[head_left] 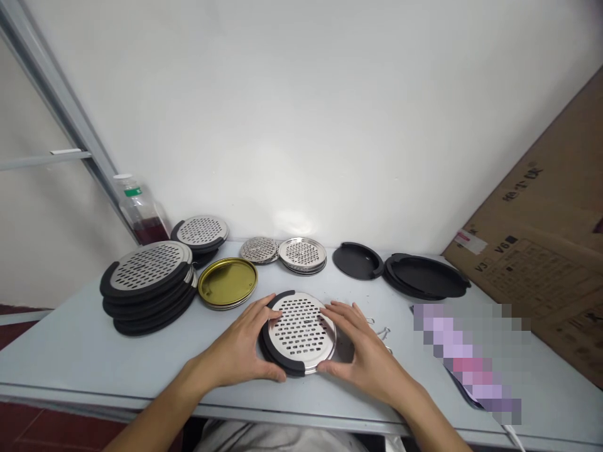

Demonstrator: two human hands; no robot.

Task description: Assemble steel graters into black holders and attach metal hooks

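A round perforated metal plate [303, 331] with a black crescent-shaped rim lies on the table in front of me. My left hand [245, 345] is curled round its black left side, with the thumb at the near edge and fingers over the top. From the right, my right hand [355, 342] grips the bare metal edge, its fingers on the upper rim and its thumb at the near side. Small metal binder clips [384, 333] lie just beyond my right hand, partly hidden by it.
To the left stand a stack of black-rimmed perforated plates [151, 270], another such stack [201, 232], a gold lid [228, 280] and a bottle [141, 213]. Metal grater discs [302, 252] and black holders [358, 260] line the wall. A cardboard box [541, 238] and a blurred-out item [466, 358] are rightward.
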